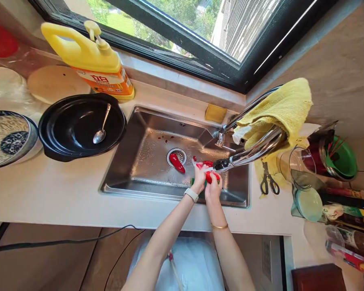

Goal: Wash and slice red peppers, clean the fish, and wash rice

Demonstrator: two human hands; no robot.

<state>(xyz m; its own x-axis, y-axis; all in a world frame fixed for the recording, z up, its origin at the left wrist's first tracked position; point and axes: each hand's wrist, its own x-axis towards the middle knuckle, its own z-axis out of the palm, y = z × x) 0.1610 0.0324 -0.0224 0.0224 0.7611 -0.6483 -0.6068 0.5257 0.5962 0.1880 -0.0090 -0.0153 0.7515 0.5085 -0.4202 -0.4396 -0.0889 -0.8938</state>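
Note:
Both my hands are over the right half of the steel sink (139, 178), close under the end of the faucet (245, 157). My right hand (213, 190) is closed around a red pepper (211, 177). Beside it, my left hand (199, 178), with a pale watch band at the wrist, is closed at the water stream; red pepper flesh shows at its fingertips, partly hidden. Another red pepper (177, 163) lies across the drain (171, 157). More red shows behind the faucet tip. Something green and yellow, mostly hidden, is under my left hand.
Left of the sink stand a black pot (57, 129) with a spoon (100, 136), a patterned bowl (33, 137) and a yellow detergent jug (109, 64). A yellow cloth (279, 105) drapes over the faucet. A sponge (216, 113) sits behind; scissors (268, 181) lie right.

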